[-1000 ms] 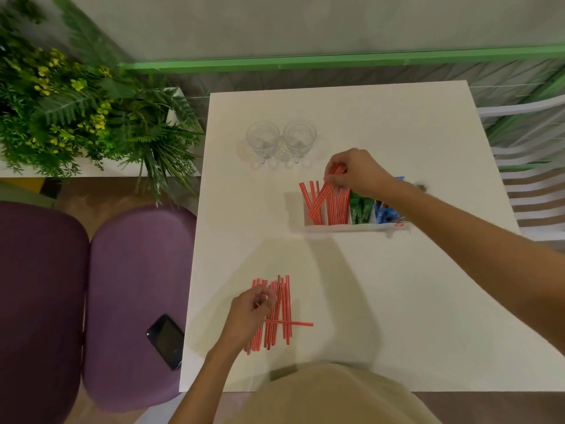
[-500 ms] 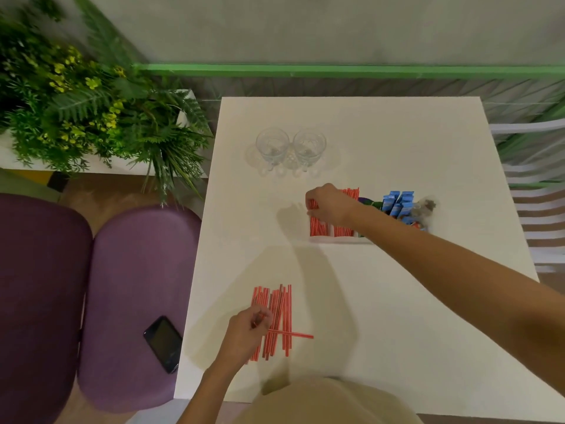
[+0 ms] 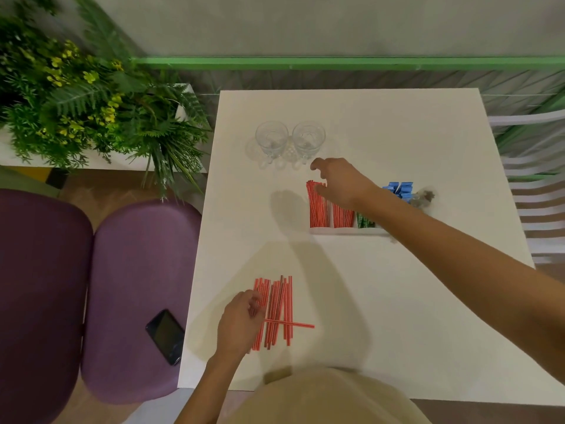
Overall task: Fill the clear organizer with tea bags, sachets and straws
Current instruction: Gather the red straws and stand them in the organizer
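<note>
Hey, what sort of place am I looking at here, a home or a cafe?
Most likely a cafe or restaurant seating area: a clear organizer of straws and sachets on a white table, two matching empty glasses, and padded purple seats beside a planter of greenery.

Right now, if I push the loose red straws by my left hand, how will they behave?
The loose straws look thin and round, so they would probably roll apart on the smooth table. They seem very light: one already lies crosswise over the rest.
</note>
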A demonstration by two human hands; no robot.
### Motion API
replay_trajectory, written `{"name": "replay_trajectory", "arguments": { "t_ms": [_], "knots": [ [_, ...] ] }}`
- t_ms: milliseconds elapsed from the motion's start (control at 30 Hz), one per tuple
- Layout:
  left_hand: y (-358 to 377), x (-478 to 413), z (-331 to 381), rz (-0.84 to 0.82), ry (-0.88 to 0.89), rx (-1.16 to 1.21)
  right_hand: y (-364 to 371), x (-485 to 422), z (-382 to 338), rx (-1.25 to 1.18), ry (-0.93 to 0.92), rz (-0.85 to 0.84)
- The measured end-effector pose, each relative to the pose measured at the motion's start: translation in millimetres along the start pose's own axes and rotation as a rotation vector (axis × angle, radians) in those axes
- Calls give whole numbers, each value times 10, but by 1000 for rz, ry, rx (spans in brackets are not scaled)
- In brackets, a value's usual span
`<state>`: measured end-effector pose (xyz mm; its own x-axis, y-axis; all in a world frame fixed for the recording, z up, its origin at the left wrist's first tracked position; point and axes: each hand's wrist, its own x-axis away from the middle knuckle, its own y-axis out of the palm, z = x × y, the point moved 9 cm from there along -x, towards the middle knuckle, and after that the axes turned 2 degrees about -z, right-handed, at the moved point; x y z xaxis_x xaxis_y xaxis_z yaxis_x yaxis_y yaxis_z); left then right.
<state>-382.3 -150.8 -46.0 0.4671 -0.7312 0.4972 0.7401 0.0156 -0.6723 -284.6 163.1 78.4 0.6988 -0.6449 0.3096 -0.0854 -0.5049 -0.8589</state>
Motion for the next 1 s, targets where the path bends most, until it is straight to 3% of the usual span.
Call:
{"name": "replay_trajectory", "arguments": {
  "t_ms": [133, 367, 467, 1000],
  "knots": [
    [-49, 24, -12, 72, 34, -94, -3, 311, -94, -198, -21, 87],
    [-10, 23, -114, 79, -58, -148, 1462, 1130, -235, -216, -2, -340],
    [13, -12, -106, 45, -73, -208, 1961, 1426, -268, -144, 6, -430],
    [24, -204, 39, -92, -60, -391, 2245, 1503, -176, -142, 98, -353]
  ]
}}
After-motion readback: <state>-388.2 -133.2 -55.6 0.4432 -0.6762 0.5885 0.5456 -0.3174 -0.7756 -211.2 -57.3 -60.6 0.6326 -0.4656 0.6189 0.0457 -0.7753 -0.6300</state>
